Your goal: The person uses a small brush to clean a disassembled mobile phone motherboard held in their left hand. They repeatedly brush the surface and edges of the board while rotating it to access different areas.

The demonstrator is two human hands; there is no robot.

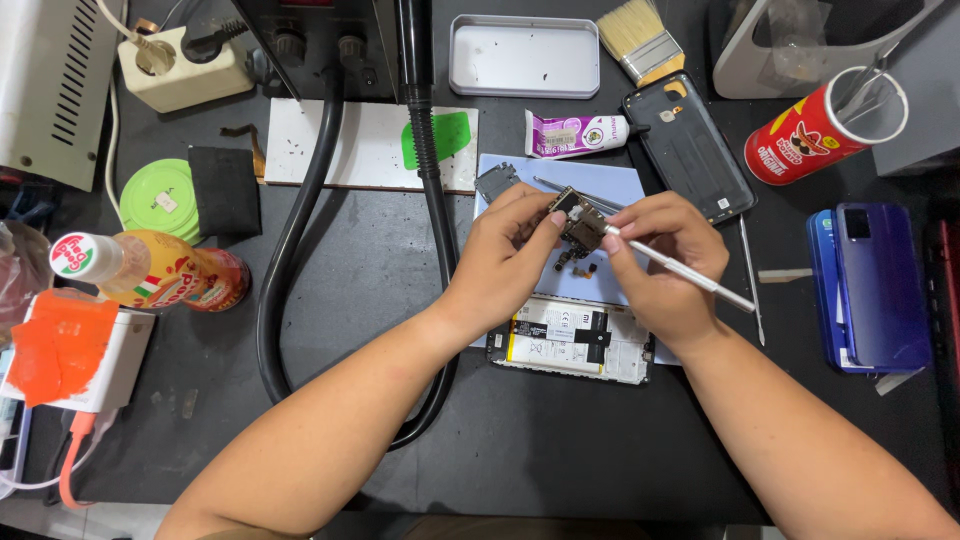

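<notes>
My left hand (510, 250) pinches a small dark circuit board (580, 222) between thumb and fingers above a pale blue mat (610, 180). My right hand (665, 260) holds a slim silver tool (700, 280) like a pen, its tip touching the board. Below both hands lies an opened phone (572, 340) with its battery and inner parts showing. Small dark parts (575, 262) lie on the mat under the board.
A phone back cover (690, 145), glue tube (575, 133), brush (640, 38) and white tray (524, 56) lie at the back. Black hoses (425, 150) cross the bench. A red can (820, 125) with tools and stacked blue phones (875, 285) sit right; a bottle (150, 272) left.
</notes>
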